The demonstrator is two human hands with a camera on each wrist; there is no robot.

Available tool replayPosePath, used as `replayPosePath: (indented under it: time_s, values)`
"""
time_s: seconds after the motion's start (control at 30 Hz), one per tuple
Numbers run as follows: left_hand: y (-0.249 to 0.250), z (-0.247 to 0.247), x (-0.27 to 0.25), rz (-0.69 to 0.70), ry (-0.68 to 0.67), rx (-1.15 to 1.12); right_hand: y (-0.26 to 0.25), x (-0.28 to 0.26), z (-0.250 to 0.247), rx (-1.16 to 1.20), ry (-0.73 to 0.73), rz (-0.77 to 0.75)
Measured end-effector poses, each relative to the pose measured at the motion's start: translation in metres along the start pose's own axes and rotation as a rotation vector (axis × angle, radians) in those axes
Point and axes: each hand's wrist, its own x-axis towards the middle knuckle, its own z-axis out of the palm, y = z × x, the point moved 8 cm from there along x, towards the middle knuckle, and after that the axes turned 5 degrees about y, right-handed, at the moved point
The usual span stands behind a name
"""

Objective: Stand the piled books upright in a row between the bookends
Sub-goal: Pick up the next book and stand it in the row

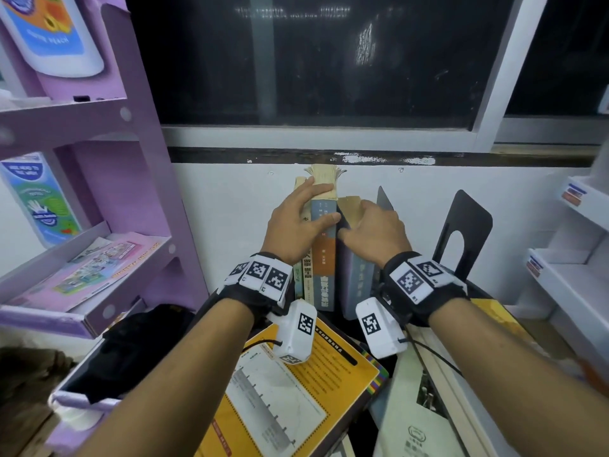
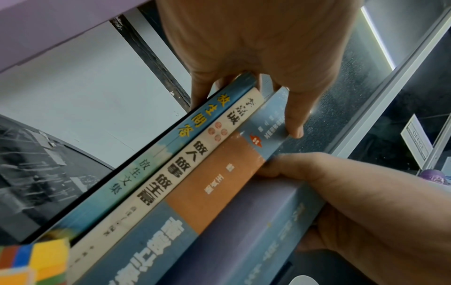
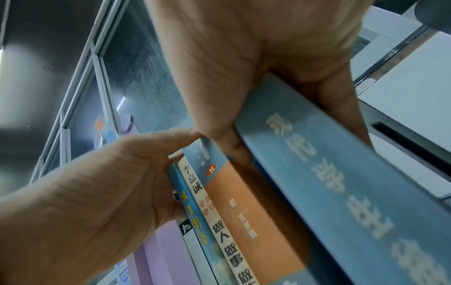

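Progress stands at roughly the midpoint, judged from the layout. Four books are upright in a row against the wall: a thin blue book, a cream-spined book, a taller blue-and-orange book and a blue-grey book.

Left hand: fingers curled over the top edges of the row, thumb laid across the spine of the blue-and-orange book, steadying the upright books. Right hand: fingers and thumb clamped round the top of the blue-grey book, which sits close against the blue-and-orange one; whether it is fully seated cannot be told.

Right bookend, black metal, stands well apart from the row, and a second dark plate rises just behind the right hand. No left bookend can be identified.

Remaining: a yellow-covered book and a white-covered book lie flat on the surface near the wrists, not yet stood up. The right bookend probably needs closing against the finished row
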Motion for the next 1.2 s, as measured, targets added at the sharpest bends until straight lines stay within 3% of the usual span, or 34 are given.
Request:
replayPosePath:
  time_s: [0.2, 0.33, 1.2]
  values:
    - [0.001, 0.000, -0.001, -0.012, -0.007, -0.016, -0.001, -0.012, -0.005, 0.067, -0.253, -0.072]
    - [0.000, 0.000, -0.001, -0.026, -0.014, -0.002, 0.003, -0.017, -0.008, -0.031, -0.367, -0.140]
    - [-0.001, -0.002, 0.000, 0.006, 0.034, -0.007, 0.000, -0.002, 0.012, 0.022, -0.186, -0.197]
